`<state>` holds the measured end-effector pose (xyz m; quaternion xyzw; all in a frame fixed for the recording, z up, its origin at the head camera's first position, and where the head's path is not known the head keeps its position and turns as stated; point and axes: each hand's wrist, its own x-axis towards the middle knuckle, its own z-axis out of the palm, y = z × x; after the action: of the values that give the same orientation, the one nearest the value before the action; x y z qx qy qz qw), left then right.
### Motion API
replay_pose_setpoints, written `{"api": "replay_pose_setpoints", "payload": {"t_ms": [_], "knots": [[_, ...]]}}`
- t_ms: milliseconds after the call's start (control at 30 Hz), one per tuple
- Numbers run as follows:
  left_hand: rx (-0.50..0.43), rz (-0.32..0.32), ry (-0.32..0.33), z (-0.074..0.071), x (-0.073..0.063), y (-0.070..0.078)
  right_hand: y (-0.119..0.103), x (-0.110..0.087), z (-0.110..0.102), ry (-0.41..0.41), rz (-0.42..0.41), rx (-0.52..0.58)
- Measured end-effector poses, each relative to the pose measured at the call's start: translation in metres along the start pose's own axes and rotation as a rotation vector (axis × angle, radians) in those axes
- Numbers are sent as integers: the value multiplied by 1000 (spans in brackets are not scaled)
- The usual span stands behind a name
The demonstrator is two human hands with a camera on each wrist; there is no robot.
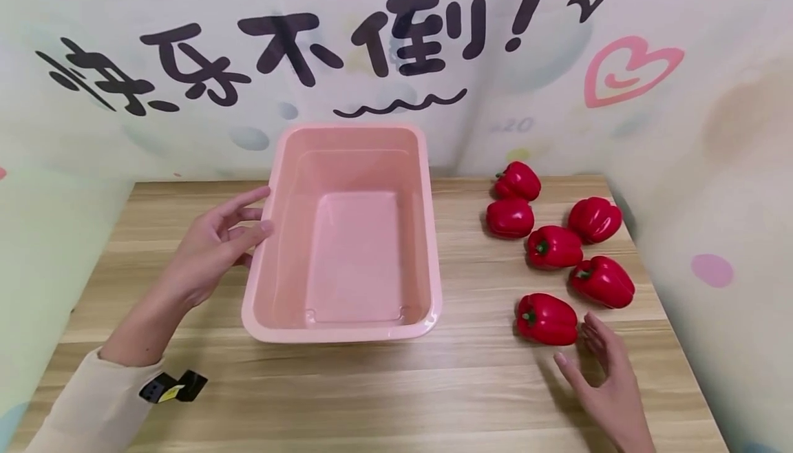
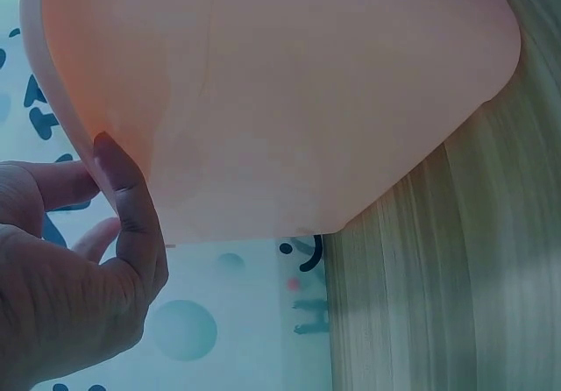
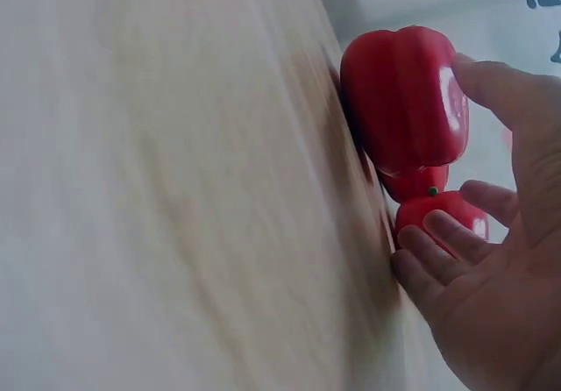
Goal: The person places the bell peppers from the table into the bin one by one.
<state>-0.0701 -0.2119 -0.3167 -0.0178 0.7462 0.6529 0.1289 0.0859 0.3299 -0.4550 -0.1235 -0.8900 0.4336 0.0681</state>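
Observation:
A pink rectangular plastic basin (image 1: 356,253) stands on the wooden table with bare inside walls and floor. My left hand (image 1: 226,233) holds its left rim, thumb and fingertips at the edge; in the left wrist view, the fingers of that hand (image 2: 131,207) bend about the rim against the outer wall. At the right, a red bell pepper (image 1: 548,319) with a green stem lies nearest the front. Beside it is my right hand (image 1: 610,377), thumb and fingers spread apart. In the right wrist view, the thumb overlaps the edge of a large pepper (image 3: 403,97).
Several more red bell peppers (image 1: 554,246) lie grouped at the right rear of the wooden table (image 1: 347,398). A pale printed curtain (image 1: 483,102) with large black characters hangs along the back and both sides. A small black device (image 1: 173,387) sits at the left sleeve cuff.

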Motion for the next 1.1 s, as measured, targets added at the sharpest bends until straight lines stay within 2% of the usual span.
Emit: {"api": "replay_pose_setpoints", "payload": {"t_ms": [300, 733, 933, 1100], "knots": [[-37, 10, -19, -6, -2, -2, -4, 6, 17, 30, -17, 122], [-34, 8, -20, -1, -1, -3, -16, 20, 25, -44, 27, 28], [-30, 8, -17, -1, -3, -4, -19, 26, 29, -74, 0, -35], [-24, 14, -15, 0, -2, -3, -19, 30, 35, -62, -34, -26]]}}
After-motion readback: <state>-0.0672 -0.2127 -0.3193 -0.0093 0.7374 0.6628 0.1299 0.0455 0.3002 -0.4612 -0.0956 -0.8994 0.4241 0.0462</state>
